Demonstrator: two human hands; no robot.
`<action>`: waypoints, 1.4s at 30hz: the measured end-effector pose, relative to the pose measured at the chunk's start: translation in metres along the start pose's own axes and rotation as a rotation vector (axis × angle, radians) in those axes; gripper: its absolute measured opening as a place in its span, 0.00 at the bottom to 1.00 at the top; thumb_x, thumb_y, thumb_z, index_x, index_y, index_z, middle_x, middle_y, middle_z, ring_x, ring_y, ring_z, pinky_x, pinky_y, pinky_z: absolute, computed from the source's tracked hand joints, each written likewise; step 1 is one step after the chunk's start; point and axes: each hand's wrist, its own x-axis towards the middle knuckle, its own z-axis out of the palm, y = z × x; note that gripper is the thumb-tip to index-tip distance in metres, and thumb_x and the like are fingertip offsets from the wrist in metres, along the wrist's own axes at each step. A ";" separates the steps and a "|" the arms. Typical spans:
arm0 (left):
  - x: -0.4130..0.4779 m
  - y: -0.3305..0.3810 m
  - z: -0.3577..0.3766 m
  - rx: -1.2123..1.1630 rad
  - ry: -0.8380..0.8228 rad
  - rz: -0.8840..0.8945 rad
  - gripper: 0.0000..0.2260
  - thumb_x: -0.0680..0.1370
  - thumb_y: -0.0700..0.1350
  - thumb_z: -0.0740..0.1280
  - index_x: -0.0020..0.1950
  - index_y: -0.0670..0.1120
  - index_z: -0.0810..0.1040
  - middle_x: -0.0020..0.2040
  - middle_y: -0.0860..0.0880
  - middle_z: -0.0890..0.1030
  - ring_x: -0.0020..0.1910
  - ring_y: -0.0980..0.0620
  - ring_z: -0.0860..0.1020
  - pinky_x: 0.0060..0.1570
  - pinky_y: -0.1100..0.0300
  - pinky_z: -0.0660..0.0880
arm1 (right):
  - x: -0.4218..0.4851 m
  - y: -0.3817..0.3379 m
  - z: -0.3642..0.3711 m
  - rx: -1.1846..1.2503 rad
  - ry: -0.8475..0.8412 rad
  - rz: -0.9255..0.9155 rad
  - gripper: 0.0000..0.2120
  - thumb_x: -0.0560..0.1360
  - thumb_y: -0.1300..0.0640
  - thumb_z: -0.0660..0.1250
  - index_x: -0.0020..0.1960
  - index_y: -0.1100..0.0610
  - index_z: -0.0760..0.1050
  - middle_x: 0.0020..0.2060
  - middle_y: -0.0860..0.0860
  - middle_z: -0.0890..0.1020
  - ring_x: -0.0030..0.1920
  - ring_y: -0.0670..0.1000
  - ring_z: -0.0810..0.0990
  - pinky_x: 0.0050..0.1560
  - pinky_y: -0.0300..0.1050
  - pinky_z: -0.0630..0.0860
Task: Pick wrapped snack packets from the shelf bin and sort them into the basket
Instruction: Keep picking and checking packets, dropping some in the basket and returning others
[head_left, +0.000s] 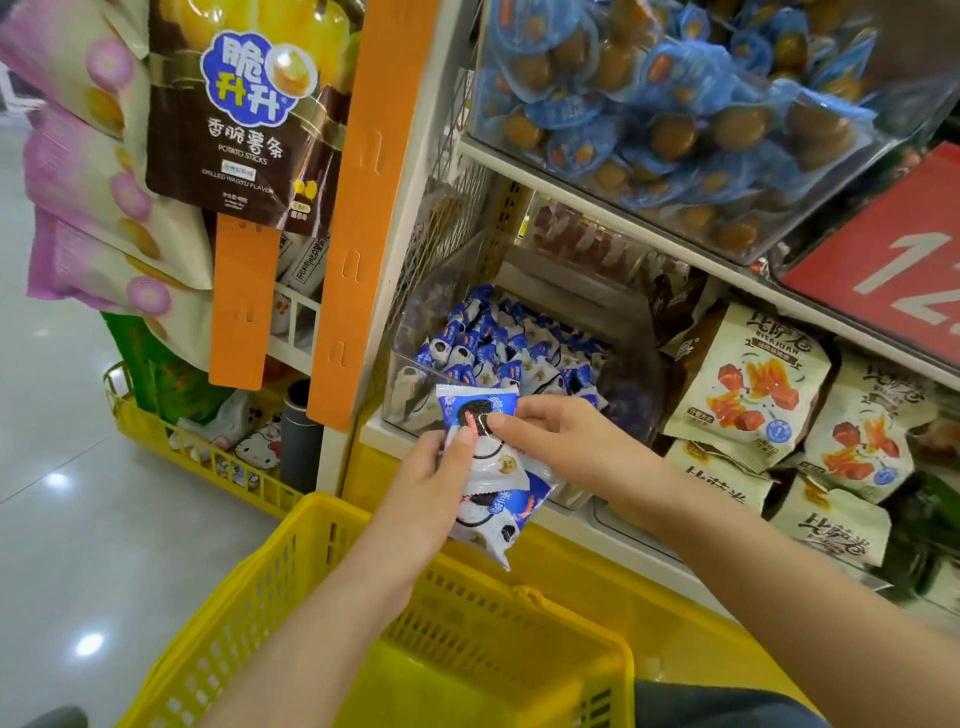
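Fingers (460, 446) of the left hand (431, 470) grip a stack of packets (493, 514) over the basket (291, 540), probably gathering several for one drop. The right hand (556, 431) pinches the top packet (475, 404) in front of the bin (408, 395).

basket (291, 566) below shelf bin (415, 332), packets (511, 348) inside

red price sign (893, 260): cut by right edge | yellow basket (249, 587): near end cut off below | held packets (498, 462): print blurred

Bare left hand (439, 470), bare right hand (558, 431), forearms (322, 613) uncovered — dark garment (727, 706) below
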 end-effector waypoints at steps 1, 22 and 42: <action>0.000 0.000 0.000 0.008 -0.015 -0.014 0.11 0.78 0.56 0.58 0.53 0.53 0.75 0.41 0.55 0.85 0.38 0.59 0.83 0.30 0.68 0.75 | 0.000 0.000 -0.001 0.018 0.010 0.002 0.10 0.75 0.48 0.66 0.48 0.54 0.80 0.39 0.45 0.85 0.39 0.40 0.83 0.37 0.32 0.77; 0.021 0.009 -0.015 -0.198 0.198 -0.017 0.09 0.76 0.45 0.66 0.55 0.46 0.77 0.48 0.47 0.83 0.46 0.52 0.82 0.49 0.56 0.78 | 0.111 0.030 -0.066 -0.784 0.303 0.332 0.16 0.75 0.50 0.67 0.36 0.59 0.68 0.31 0.53 0.74 0.32 0.50 0.73 0.28 0.40 0.65; 0.029 0.010 -0.009 -0.204 0.203 -0.008 0.12 0.75 0.46 0.66 0.58 0.46 0.75 0.51 0.45 0.82 0.48 0.51 0.81 0.49 0.55 0.77 | 0.128 0.034 -0.044 -0.630 0.385 0.235 0.24 0.79 0.43 0.55 0.31 0.58 0.62 0.26 0.53 0.67 0.26 0.51 0.67 0.28 0.44 0.63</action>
